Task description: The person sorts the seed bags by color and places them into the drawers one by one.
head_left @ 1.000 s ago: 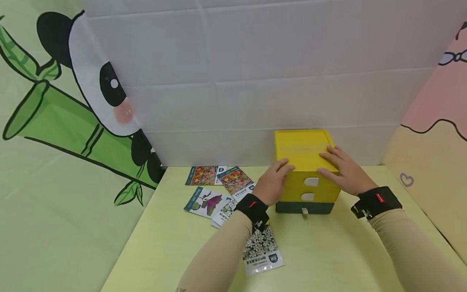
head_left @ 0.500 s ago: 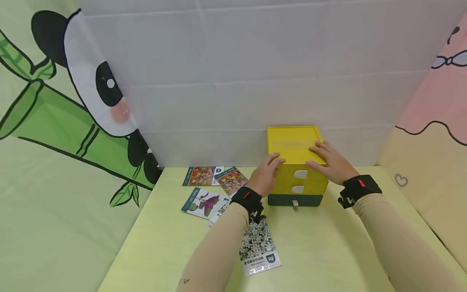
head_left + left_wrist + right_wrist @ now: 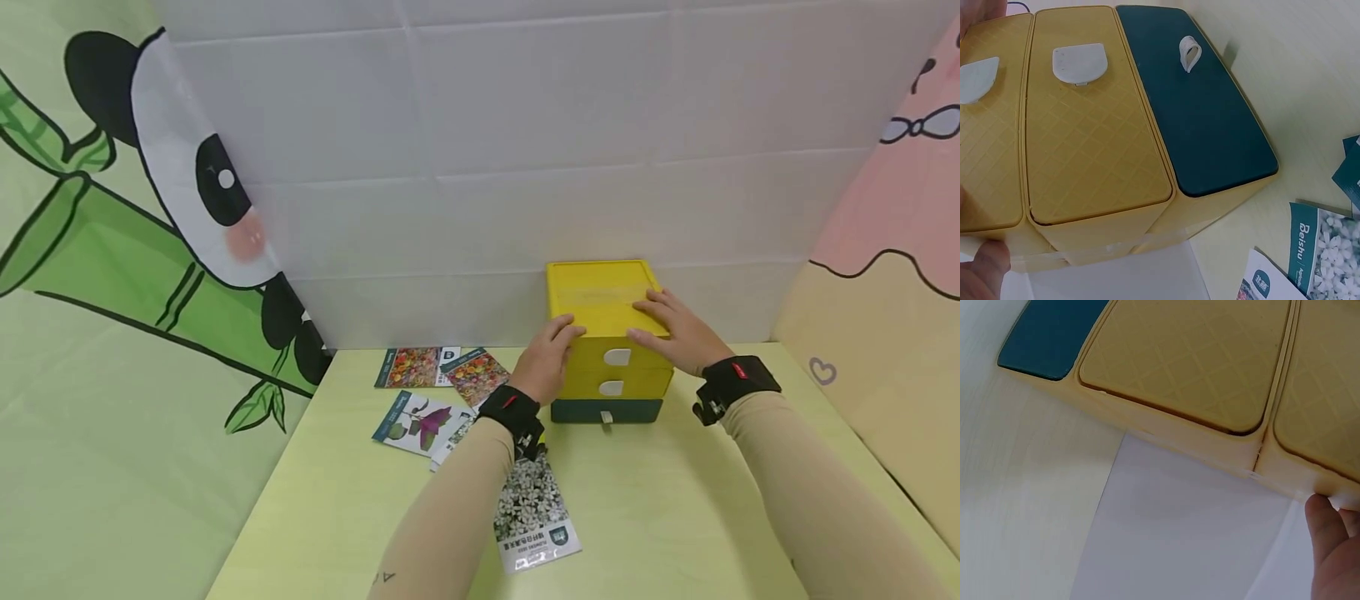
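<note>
A small yellow drawer box (image 3: 600, 296) stands against the back wall. Two of its drawer fronts are yellow with white tabs; the lowest front (image 3: 1200, 106) is dark green with a pale loop. My left hand (image 3: 542, 362) lies against the box's left side, fingertips on its top edge; in the left wrist view the thumb (image 3: 988, 269) touches that side. On the other side, my right hand (image 3: 686, 337) rests spread, with fingers on the top and side. The right wrist view shows part of this hand (image 3: 1335, 550) at the box's lower edge in the picture.
Left of the box lie several flower seed packets, among them one with a purple flower (image 3: 423, 423) and one with white flowers (image 3: 534, 508) partly under the left wrist. A white cloth wall (image 3: 450, 217) rises behind the pale yellow table (image 3: 322, 500).
Between the two hands, the box has shifted back toward the wall and slightly left, then stays still. The packets lie as before; the view has turned a little.
</note>
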Action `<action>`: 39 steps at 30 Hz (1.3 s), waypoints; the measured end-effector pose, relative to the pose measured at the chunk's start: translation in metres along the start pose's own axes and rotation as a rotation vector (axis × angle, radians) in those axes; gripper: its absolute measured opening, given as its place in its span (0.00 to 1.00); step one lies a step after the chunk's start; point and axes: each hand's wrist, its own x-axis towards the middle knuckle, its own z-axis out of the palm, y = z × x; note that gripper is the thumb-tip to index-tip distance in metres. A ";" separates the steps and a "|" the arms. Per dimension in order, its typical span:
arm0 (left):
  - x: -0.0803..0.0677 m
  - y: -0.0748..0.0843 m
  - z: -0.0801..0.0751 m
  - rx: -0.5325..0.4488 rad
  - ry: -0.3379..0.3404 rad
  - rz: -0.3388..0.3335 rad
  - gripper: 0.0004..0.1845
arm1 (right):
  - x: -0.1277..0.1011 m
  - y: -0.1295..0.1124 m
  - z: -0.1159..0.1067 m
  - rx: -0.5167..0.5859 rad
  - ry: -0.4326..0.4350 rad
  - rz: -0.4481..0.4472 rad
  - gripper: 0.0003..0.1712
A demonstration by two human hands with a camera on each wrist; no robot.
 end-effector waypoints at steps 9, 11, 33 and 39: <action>-0.003 -0.003 0.001 -0.002 -0.013 0.007 0.18 | 0.001 -0.001 -0.001 -0.029 -0.024 -0.016 0.41; -0.003 -0.002 -0.001 -0.005 -0.006 0.014 0.18 | 0.003 -0.003 -0.003 -0.036 -0.024 -0.018 0.43; -0.022 0.026 -0.006 0.034 0.341 -0.085 0.21 | 0.043 -0.025 -0.032 -0.108 -0.185 -0.009 0.43; -0.043 0.060 0.011 -0.550 0.294 -0.310 0.10 | 0.046 -0.021 -0.029 -0.097 -0.222 -0.046 0.44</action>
